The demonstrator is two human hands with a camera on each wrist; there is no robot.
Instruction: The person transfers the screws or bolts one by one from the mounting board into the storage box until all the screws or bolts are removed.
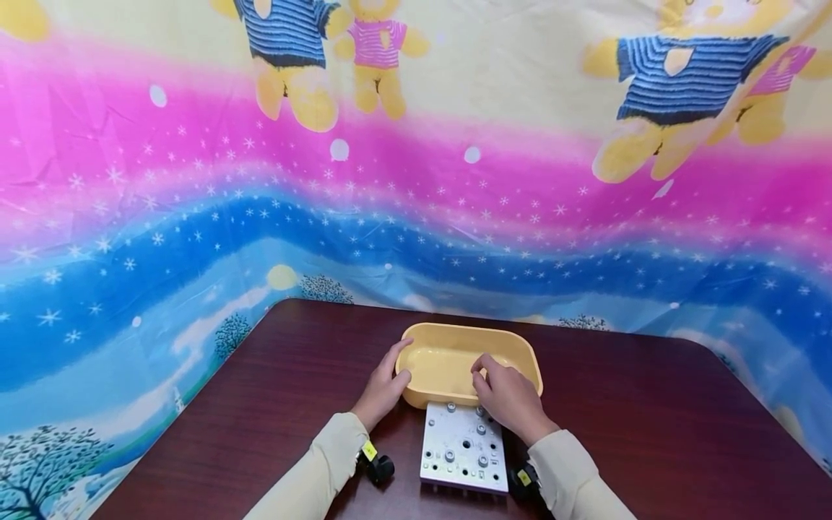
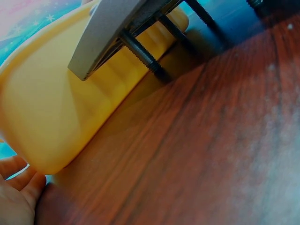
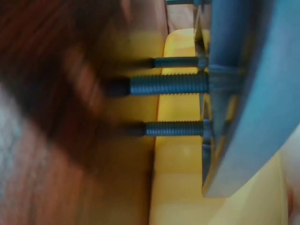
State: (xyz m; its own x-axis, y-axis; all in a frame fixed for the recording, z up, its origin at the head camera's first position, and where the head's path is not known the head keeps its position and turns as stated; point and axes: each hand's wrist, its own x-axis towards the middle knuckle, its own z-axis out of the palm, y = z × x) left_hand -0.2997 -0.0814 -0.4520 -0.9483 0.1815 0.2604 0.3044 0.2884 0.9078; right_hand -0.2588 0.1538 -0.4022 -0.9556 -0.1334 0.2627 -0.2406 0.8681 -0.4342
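A yellow oblong tray (image 1: 442, 396) lies on the dark wooden table. My left hand (image 1: 382, 390) rests against its left end, thumb and index finger at the rim. In the left wrist view, fingers (image 2: 18, 180) touch the outside of the tray's corner. My right hand (image 1: 510, 393) is over the tray's right part, fingers bent and thumb near the index finger. Anything small between those fingertips is hidden. In front of the tray, between my wrists, a silver metal plate (image 1: 455, 430) carries several socket-head bolts (image 1: 450, 456). Threaded shanks (image 3: 168, 84) stick out beneath it.
The plate stands raised above the table (image 1: 273, 412), close against the tray's near wall. Black wrist cameras (image 1: 380, 469) sit at both cuffs, either side of the plate. A printed curtain (image 1: 416, 209) hangs behind the table.
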